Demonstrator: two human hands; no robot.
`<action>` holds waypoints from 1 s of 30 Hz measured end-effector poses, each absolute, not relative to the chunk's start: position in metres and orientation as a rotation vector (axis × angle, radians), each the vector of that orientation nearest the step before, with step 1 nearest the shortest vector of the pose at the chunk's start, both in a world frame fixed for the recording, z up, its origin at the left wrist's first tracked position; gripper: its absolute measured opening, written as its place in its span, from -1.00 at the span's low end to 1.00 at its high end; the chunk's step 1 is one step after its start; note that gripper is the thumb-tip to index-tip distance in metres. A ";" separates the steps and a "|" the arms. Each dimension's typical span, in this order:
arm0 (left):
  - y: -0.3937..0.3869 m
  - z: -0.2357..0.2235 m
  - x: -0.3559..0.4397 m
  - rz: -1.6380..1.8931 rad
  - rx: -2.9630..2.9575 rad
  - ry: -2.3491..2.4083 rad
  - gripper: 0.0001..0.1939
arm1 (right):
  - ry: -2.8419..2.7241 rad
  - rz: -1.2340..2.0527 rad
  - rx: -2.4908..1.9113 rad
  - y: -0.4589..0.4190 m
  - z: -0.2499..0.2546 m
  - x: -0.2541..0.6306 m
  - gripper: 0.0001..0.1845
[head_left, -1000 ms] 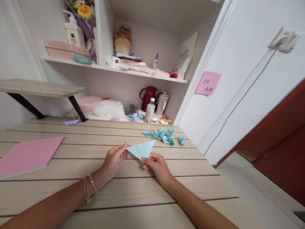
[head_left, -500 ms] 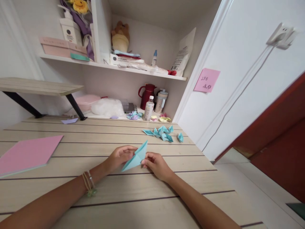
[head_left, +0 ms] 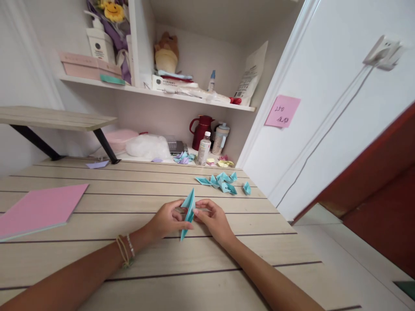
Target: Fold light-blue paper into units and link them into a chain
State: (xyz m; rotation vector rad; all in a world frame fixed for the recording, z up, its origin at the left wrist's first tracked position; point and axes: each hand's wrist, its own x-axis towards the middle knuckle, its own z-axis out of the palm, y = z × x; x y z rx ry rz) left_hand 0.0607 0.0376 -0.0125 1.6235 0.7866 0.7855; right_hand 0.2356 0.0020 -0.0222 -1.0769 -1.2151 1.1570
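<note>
Between my two hands, just above the table, a folded piece of light-blue origami paper (head_left: 189, 209) stands on edge, its layers showing as a narrow pointed shape. My left hand (head_left: 170, 219) grips it from the left, thumb at the lower part and fingers behind. From the other side my right hand (head_left: 214, 218) pinches its right face with thumb and fingers. Farther back lie several finished-looking blue paper boats (head_left: 223, 182) in a cluster, with a single small blue paper boat (head_left: 247, 188) to their right.
A stack of pink paper (head_left: 42, 209) lies at the left. Behind the table stand a plastic bottle (head_left: 203, 149), a red jug (head_left: 201, 131), a tumbler (head_left: 221, 138) and more folded papers (head_left: 184, 158). A small raised shelf (head_left: 58, 117) rises at the back left.
The blue paper has been turned from a wide slanted face to a nearly upright edge. My left hand has closed its thumb onto it; my right hand's fingers have shifted up along its side.
</note>
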 end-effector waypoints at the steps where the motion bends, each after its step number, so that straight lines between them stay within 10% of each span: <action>1: 0.037 -0.012 0.062 0.799 1.640 0.802 -0.40 | -1.222 1.165 -1.078 0.001 -0.021 0.235 -0.59; 30: 0.035 -0.013 0.061 0.801 1.651 0.771 -0.49 | -1.309 1.156 -1.072 -0.004 -0.015 0.237 -0.62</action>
